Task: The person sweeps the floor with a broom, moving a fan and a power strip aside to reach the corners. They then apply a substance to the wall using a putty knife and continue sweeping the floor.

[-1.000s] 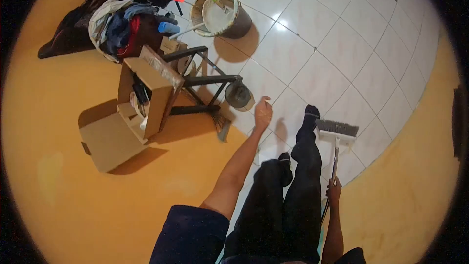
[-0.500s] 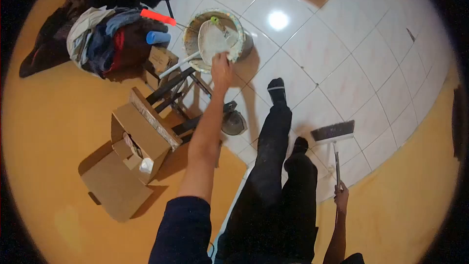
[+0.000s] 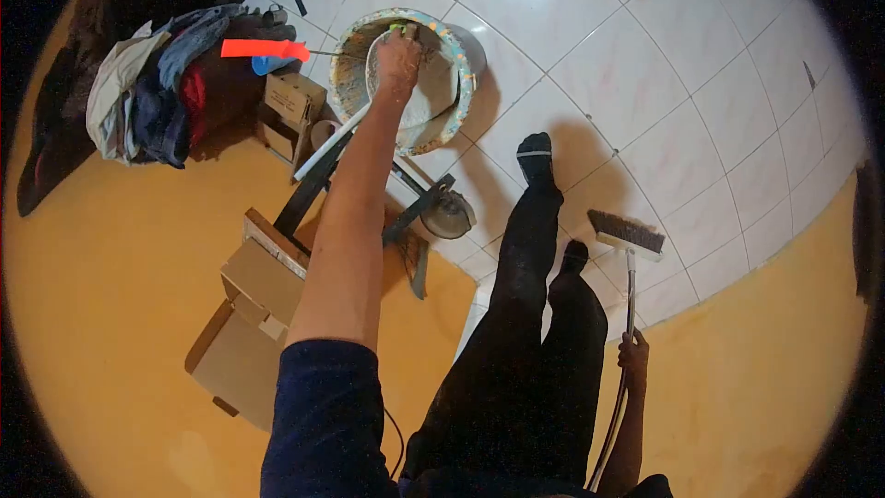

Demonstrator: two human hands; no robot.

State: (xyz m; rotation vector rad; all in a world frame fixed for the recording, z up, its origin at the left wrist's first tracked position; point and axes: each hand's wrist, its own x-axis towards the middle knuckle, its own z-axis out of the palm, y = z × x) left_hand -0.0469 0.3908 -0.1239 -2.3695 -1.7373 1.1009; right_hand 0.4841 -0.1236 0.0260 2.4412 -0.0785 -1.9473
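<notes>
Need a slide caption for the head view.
Left hand reaches into the paint bucket; right hand grips the broom handle.

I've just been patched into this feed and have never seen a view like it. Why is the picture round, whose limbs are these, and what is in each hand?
There is no machine here: a person wears a camera on the head, and its wide lens bends the room into a circle. You look down along their body at a white tiled floor with orange walls. The left hand reaches into a paint-smeared bucket, at a green-tipped tool whose grip I cannot make out. The right hand is closed round the handle of a broom, bristles on the tiles. Beside the bucket lie a cardboard box, a heap of clothes and a dark metal stand.
</notes>
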